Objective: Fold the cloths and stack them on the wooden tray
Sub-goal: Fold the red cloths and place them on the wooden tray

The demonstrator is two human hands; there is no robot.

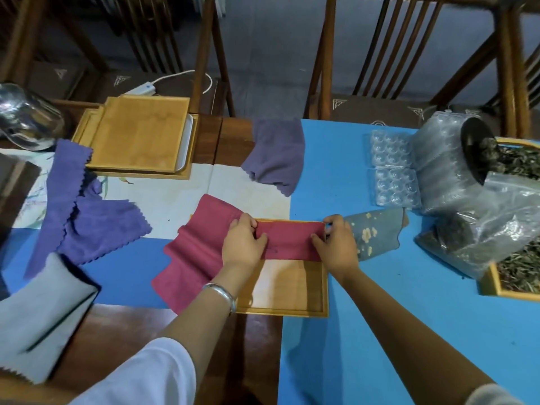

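Observation:
A red cloth (pixel 201 247) lies across the far part of a wooden tray (pixel 292 287) and spills off its left side onto the table. My left hand (pixel 244 242) pinches the cloth's middle over the tray. At the cloth's right end, by the tray's far right corner, my right hand (pixel 336 241) pinches the edge. A purple cloth (pixel 87 214) with zigzag edges lies unfolded at the left. A mauve cloth (pixel 274 156) is crumpled at the far centre. A grey cloth (pixel 38 317) lies at the near left. A blue-grey flowered cloth (pixel 377 235) sits right of the tray.
A second wooden tray (pixel 140 138), stacked on other trays, stands at the far left beside a shiny metal vessel (pixel 26 118). Clear plastic blister moulds (pixel 391 168), plastic bags (pixel 482 223) and wooden boxes of dried leaves (pixel 517 276) crowd the right. Wooden chairs (pixel 409 54) stand beyond the table.

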